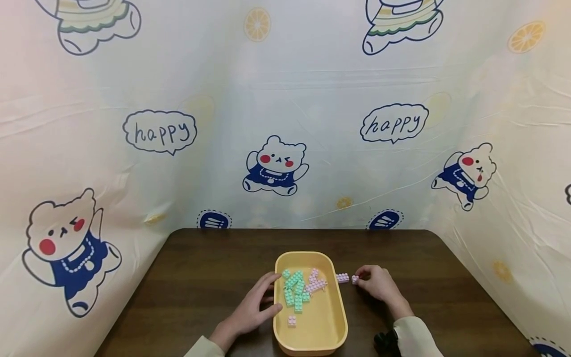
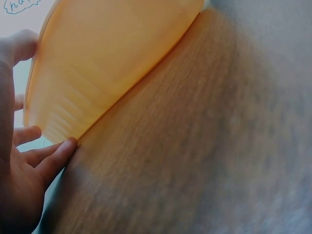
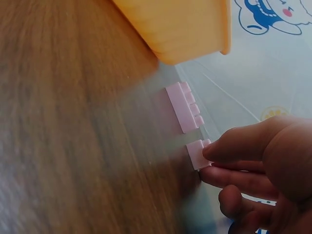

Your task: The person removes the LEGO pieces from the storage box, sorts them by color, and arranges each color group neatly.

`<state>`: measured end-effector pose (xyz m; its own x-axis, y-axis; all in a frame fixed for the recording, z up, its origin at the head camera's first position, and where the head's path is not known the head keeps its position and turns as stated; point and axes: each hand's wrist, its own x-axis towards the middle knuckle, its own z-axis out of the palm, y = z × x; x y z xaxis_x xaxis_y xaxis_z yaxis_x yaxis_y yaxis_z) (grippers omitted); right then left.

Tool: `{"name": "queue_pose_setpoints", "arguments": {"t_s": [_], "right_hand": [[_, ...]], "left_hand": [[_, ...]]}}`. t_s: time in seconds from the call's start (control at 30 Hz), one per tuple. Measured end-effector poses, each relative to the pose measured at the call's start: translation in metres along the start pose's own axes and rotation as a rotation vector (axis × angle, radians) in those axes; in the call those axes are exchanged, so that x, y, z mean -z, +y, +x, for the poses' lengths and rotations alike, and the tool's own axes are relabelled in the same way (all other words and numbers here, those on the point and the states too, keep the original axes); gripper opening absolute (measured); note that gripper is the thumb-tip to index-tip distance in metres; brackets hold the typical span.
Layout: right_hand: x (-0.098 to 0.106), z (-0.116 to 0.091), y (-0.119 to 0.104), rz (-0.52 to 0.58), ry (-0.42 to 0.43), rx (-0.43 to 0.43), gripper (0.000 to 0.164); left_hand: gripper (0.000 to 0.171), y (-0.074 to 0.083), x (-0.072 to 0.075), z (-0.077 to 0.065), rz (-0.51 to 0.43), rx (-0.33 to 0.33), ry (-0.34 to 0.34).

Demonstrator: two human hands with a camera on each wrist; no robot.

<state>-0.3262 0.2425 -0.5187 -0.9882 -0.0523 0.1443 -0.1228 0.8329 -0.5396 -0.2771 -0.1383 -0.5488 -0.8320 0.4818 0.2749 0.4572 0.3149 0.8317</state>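
Observation:
In the head view, a yellow plastic bin (image 1: pixel 321 322) stands on the table with several mint-green toy bricks (image 1: pixel 298 302) and a few pink-lilac bricks (image 1: pixel 315 286) inside. A square pink brick (image 1: pixel 292 322) lies apart from them, toward the bin's near end. My left hand (image 1: pixel 250 310) is spread along the bin's left side, fingertips and thumb at its wall and rim. To the right of the bin, my right hand (image 1: pixel 381 286) pinches a small pink brick (image 3: pixel 196 154) between thumb and finger, low at the table. A longer pink brick (image 3: pixel 180 108) lies between it and the bin.
The dark wooden table (image 1: pixel 214 258) ends at a back edge against a printed cloth backdrop (image 1: pixel 276 99), which also hangs along both sides. A black object (image 1: pixel 387 343) sits by the right sleeve.

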Motion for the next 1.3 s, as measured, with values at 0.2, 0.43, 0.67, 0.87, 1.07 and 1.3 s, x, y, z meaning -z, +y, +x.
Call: {"name": "queue_pose_setpoints", "arguments": {"t_s": [0.2, 0.43, 0.67, 0.87, 1.07, 1.3], "right_hand": [[-0.002, 0.001, -0.002, -0.043, -0.003, -0.021, 0.008], [-0.001, -0.001, -0.006, -0.070, -0.010, -0.030, 0.011], [-0.001, -0.001, -0.004, -0.063, -0.014, -0.024, 0.015], [0.003, -0.001, -0.001, -0.029, -0.017, 0.001, 0.019], [0.016, -0.002, -0.010, 0.024, 0.009, 0.022, 0.020], [0.029, -0.006, -0.034, 0.081, 0.080, 0.106, 0.021]], "left_hand": [[0.064, 0.000, 0.000, 0.000, -0.002, -0.009, 0.000], [0.064, 0.001, 0.001, 0.000, 0.010, -0.002, 0.005], [0.063, 0.003, 0.001, 0.001, -0.007, -0.014, -0.003], [0.063, 0.005, 0.001, 0.000, -0.030, 0.000, -0.003], [0.063, 0.005, 0.001, 0.000, -0.025, 0.002, 0.000], [0.064, 0.006, 0.001, -0.001, -0.024, 0.006, 0.000]]}}
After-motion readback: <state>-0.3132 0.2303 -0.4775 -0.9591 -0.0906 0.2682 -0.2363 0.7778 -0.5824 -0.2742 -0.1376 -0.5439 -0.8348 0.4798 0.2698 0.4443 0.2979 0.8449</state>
